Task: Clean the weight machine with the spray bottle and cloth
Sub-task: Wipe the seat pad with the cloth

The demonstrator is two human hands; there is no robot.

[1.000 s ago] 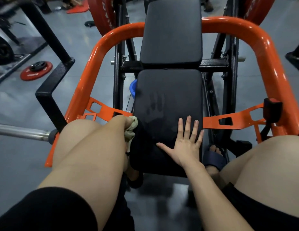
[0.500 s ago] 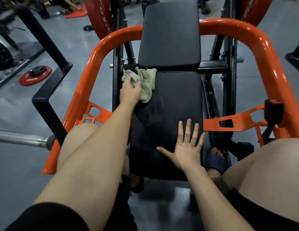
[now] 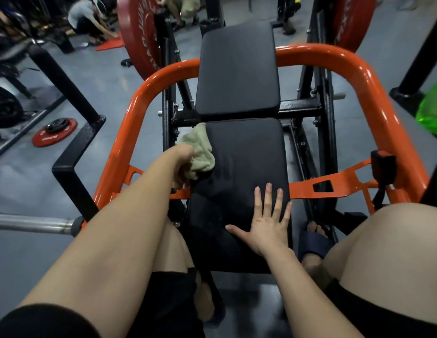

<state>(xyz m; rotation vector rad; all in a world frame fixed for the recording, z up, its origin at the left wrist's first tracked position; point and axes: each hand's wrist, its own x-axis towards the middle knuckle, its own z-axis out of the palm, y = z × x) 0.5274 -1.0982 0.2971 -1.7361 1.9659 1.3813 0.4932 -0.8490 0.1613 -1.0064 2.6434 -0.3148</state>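
The cloth (image 3: 200, 152) is pale green nubby terry bunched into a soft lump. It sits at ten o'clock on the seat pad (image 3: 249, 147), gripped in the left hand (image 3: 184, 164). The right hand (image 3: 266, 223) lies flat with fingers spread at five o'clock on the smooth, matte black vinyl. A glossy orange tubular frame (image 3: 359, 69) curves around.

- The left hand (image 3: 182, 164) is pulling the cloth (image 3: 199, 150) back from the seat pad's (image 3: 246, 154) far left corner, along its left edge.
- The cloth is bunching tighter.
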